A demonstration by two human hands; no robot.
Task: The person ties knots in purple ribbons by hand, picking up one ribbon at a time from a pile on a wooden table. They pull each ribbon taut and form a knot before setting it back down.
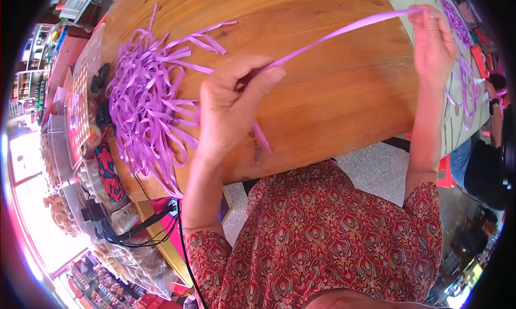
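A purple ribbon [344, 30] stretches above the wooden table between my two hands, rising toward the right. My left hand [231, 102] is closed, with the ribbon pinched between thumb and fingers; a short tail of it hangs below the hand. Over at the table's right side, my right hand [432, 43] pinches the other end between its fingertips. A large tangled heap of purple ribbons [148, 102] lies on the left part of the table, just left of my left hand. Some strands of the heap are hidden behind that hand.
The wooden table [333, 94] has a curved-looking near edge. A pale surface [457, 107] at right bears more purple ribbons [465, 83]; another person [486, 164] is beyond it. Black cables [180, 239] run down at left, near plastic bags [134, 263] and a patterned pouch [109, 172].
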